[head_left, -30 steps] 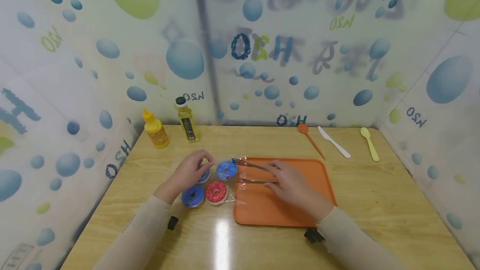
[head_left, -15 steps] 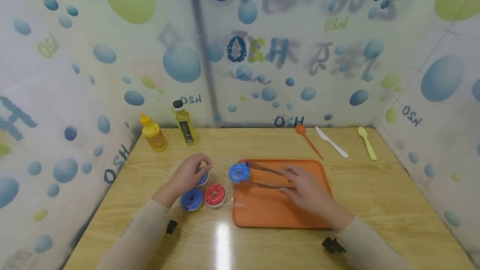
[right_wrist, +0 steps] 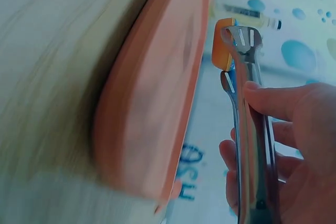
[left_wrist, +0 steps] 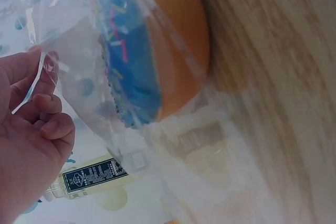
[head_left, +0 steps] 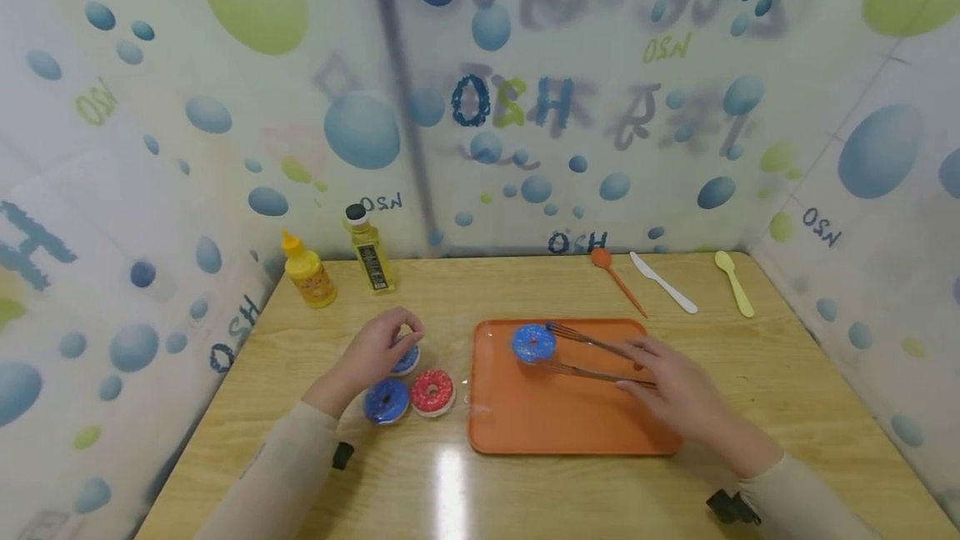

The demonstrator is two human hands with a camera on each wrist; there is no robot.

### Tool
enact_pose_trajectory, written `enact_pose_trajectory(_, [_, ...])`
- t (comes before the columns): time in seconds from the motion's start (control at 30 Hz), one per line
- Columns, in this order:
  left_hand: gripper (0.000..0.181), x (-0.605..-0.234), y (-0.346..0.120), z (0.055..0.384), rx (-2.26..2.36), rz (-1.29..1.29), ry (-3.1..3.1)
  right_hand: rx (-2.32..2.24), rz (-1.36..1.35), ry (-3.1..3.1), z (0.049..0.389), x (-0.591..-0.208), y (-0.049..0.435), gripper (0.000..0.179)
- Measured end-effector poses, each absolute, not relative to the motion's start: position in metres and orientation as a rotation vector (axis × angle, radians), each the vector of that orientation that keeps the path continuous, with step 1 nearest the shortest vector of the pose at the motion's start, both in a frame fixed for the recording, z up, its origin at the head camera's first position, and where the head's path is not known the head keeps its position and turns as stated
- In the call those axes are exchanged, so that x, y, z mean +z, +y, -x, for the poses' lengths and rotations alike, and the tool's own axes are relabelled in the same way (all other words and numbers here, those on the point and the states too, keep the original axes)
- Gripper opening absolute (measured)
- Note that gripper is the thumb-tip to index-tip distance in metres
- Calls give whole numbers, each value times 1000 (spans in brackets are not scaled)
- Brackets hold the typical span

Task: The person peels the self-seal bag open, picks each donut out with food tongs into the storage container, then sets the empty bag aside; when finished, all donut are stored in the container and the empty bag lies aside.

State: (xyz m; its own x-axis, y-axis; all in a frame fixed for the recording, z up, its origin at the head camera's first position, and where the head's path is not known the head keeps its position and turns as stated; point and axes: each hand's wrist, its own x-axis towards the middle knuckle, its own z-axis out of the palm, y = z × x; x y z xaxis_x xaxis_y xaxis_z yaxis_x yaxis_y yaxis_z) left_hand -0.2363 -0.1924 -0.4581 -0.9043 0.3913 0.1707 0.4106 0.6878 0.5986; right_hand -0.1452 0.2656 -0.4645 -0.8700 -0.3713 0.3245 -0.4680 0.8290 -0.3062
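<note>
My left hand (head_left: 367, 357) pinches the edge of a clear plastic bag (left_wrist: 68, 51), as the left wrist view shows. A blue-iced toy donut (left_wrist: 126, 51) with sprinkles lies in the bag, partly hidden by that hand in the head view. Beside it are a red donut (head_left: 444, 388) and another blue one (head_left: 375, 408). With my right hand (head_left: 678, 390) I grip metal tongs (right_wrist: 254, 129), thumb on one arm and fingers round the other. Between the tong tips hangs a blue donut (head_left: 522, 350) with an orange-brown base (right_wrist: 221, 51), above the back left of the orange tray (head_left: 570, 427).
A yellow squeeze bottle (head_left: 311, 277) and a dark-capped bottle of yellow liquid (head_left: 372, 257) stand at the back left. Across the back right lie an orange spoon (head_left: 618, 282), a white knife (head_left: 663, 283) and a pale yellow spoon (head_left: 735, 283). Patterned walls enclose the table.
My right hand has moved right with the tongs, carrying the blue donut from beside the other donuts to over the tray. The left hand stays in place.
</note>
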Motion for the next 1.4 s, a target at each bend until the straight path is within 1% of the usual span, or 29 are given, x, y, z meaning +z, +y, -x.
enact_pose_trajectory(0.23, [7,-459,-194,236,-1028,686,-2860,574,-582,-2749,143,-470,301,50])
enact_pose_trajectory(0.43, [5,-457,-193,238,-1033,673,-2883,574,-511,-2745,141,-474,324,52])
enact_pose_trajectory(0.57, [4,-456,-193,239,-1029,668,-2892,553,-481,-2753,139,-475,335,50])
enact_pose_trajectory(0.8, [4,-455,-194,239,-1026,673,-2894,496,-490,-2782,138,-469,352,47])
enact_pose_trajectory(1.03, [5,-452,-196,239,-1008,670,-2900,541,-511,-2822,136,-469,366,48])
enact_pose_trajectory(1.4, [5,-451,-194,240,-1021,670,-2907,536,-539,-2780,134,-466,367,55])
